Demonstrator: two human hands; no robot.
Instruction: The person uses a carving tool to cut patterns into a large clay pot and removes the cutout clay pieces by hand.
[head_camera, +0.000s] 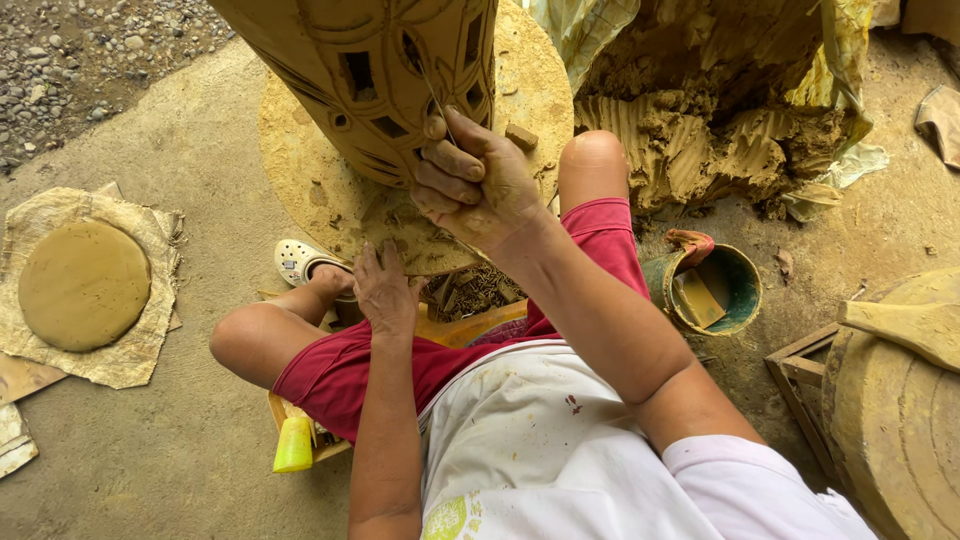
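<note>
Your right hand (478, 185), at centre frame, was closed tight around a thin carving tool (436, 102), whose tip met the wall of the pierced clay vessel (370, 70) at upper centre. The vessel stood on a round clay-caked board (300, 150). Your left hand (385, 290), just below, lay flat and open on your knee, gripping nothing. Clay trimmings (475, 290) lay heaped between the hands. At right sat a green bucket (735, 290); at upper right, a mound of raw clay (700, 110); at left, a clay disc (83, 285) on cloth.
</note>
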